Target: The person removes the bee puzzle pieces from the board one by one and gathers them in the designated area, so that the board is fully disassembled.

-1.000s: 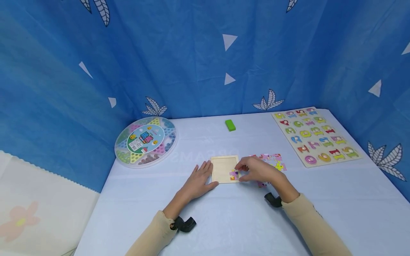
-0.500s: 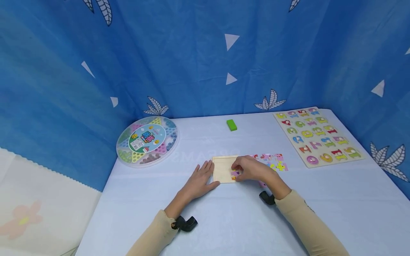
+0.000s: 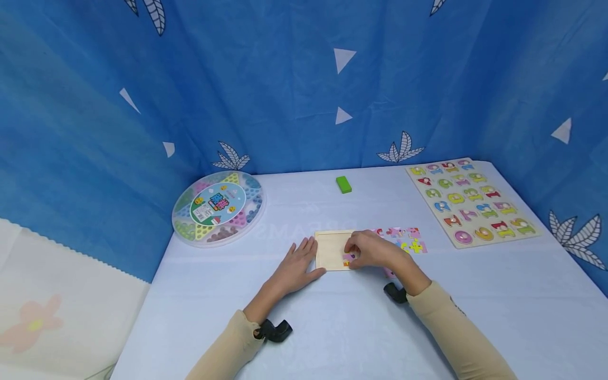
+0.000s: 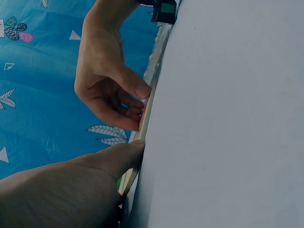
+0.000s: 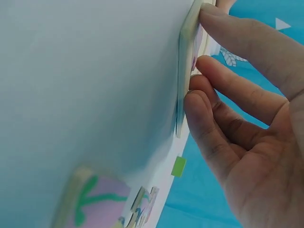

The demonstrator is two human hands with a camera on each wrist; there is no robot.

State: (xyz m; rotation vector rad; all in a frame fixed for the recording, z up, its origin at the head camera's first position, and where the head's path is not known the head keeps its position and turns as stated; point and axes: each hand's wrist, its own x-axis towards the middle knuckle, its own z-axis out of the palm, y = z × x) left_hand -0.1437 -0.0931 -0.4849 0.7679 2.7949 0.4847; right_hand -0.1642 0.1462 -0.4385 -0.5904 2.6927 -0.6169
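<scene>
A small square wooden puzzle tray (image 3: 330, 253) lies on the table, with pink and orange jigsaw pieces (image 3: 348, 259) in its near right corner. My left hand (image 3: 294, 268) lies flat with fingers spread along the tray's left side, its thumb at the near left corner. Over the right side, my right hand (image 3: 377, 250) bends its fingers around a pink jigsaw piece (image 5: 197, 43), thumb at the tray's near edge and fingertips on the far side of the piece. The fingers partly hide the pieces below them.
Loose jigsaw pieces (image 3: 412, 246) lie right of the tray, some behind my right hand. A green block (image 3: 343, 184) sits further back. At the left is a round marble board game (image 3: 218, 208); at the right, a number puzzle board (image 3: 470, 206). A blue curtain (image 3: 285, 89) hangs behind.
Over the last second my right hand has shifted slightly left over the jigsaw pieces in the tray, then stayed there. My left hand has kept its place on the tray.
</scene>
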